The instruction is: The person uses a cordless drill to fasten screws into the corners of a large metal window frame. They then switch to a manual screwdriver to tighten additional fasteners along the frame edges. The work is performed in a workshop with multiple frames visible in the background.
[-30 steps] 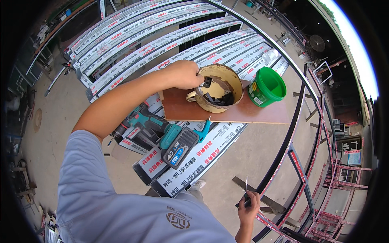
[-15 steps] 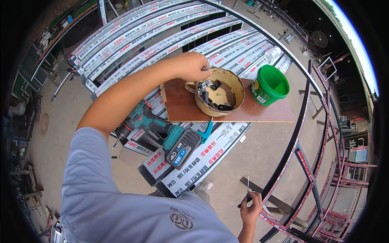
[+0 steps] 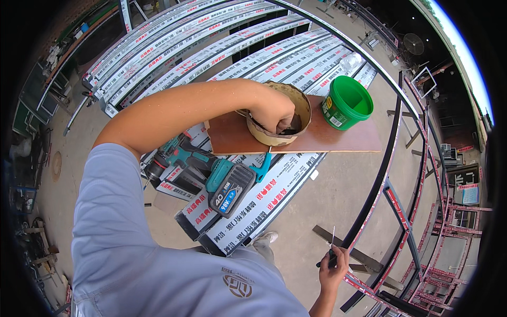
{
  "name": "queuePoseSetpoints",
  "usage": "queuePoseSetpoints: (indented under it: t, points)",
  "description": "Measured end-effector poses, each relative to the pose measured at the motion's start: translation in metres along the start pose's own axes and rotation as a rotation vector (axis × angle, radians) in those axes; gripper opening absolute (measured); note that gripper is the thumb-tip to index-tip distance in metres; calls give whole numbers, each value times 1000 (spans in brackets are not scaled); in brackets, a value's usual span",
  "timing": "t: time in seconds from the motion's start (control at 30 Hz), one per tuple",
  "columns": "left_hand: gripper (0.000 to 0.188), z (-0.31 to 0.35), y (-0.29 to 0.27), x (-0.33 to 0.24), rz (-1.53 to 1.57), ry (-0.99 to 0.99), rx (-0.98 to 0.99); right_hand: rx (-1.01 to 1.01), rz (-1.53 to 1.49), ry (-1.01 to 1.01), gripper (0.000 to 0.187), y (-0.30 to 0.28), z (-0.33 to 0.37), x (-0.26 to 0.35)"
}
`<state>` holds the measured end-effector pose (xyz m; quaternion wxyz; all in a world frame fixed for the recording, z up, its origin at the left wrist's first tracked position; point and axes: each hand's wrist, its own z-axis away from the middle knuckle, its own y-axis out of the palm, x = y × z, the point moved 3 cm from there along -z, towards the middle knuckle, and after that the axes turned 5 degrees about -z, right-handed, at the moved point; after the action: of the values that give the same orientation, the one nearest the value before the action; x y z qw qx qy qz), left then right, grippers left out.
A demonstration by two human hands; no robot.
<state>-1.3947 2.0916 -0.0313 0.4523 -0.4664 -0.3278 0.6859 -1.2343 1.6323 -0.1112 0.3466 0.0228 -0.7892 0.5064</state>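
Observation:
My left hand [image 3: 272,111] reaches down into a worn beige pot [image 3: 270,139], fingertips bent and partly hidden among the small dark pieces inside. The pot stands on a reddish-brown board [image 3: 338,142]. Low on the right, my right hand [image 3: 334,270] grips a screwdriver [image 3: 331,257] by its dark handle, its thin shaft pointing up. Below my left forearm lies a teal and black cordless drill [image 3: 227,179] with a large battery. Beside the battery is a tool with a teal handle [image 3: 262,169], its metal tip toward the pot.
A green bucket [image 3: 342,119] stands at the right of the board. Film-wrapped metal profiles [image 3: 253,222] lie beneath the board and drill, with many more stacked beyond. A long dark frame [image 3: 377,211] curves along my right. Clear plastic [image 3: 351,62] rests on the far profiles.
My left hand has gone from the pot's far left rim down into the pot. My right hand, with the screwdriver, has shifted slightly right. The view has moved a little.

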Motion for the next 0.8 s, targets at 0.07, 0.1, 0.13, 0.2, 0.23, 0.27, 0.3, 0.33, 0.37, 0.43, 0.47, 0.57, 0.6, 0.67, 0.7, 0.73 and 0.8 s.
queuePoseSetpoints:
  t: [0.07,0.1,0.13,0.2,0.23,0.27,0.3,0.33,0.37,0.43,0.47,0.57,0.6,0.67,0.7,0.73,0.8]
  points:
    - [22,4,-6,7,144,10,-43,-37,25,-5,31,-9,7,-3]
    - [25,7,-11,13,208,-20,-61,-45,23,15,31,-14,13,-5]
    - [29,10,-16,18,267,-38,-88,-61,28,30,31,-17,19,-8]
    - [34,18,-23,27,426,-80,-217,-76,40,85,32,-22,34,-14]
    - [36,18,-25,29,473,-74,-254,-92,77,49,30,-23,41,-15]
    - [34,21,-26,32,615,-98,-243,-74,9,118,29,-22,48,-19]
    - [34,25,-26,30,732,-68,-283,-72,-63,200,28,-19,55,-22]
    - [34,30,-25,28,793,-73,-344,-84,-124,322,27,-17,66,-23]
    - [27,36,-26,25,835,-50,-376,-65,-281,438,24,-12,73,-25]
    - [29,54,-22,10,968,15,-452,37,-363,465,31,-6,80,-26]
    - [31,64,-18,-5,1063,75,-482,73,-425,549,35,-1,85,-28]
    - [36,106,-7,-57,1136,81,-545,158,-573,486,52,7,87,-32]
    - [38,119,-4,-77,1088,76,-531,199,-653,464,54,10,87,-34]
    - [43,141,10,-118,1102,89,-536,299,-625,420,51,17,92,-40]
    - [44,150,17,-140,1087,92,-517,332,-653,365,47,19,95,-43]
    - [44,156,25,-163,1140,150,-448,331,-666,256,44,19,99,-45]
    - [47,159,53,-209,1121,83,-425,398,-786,358,33,21,117,-57]
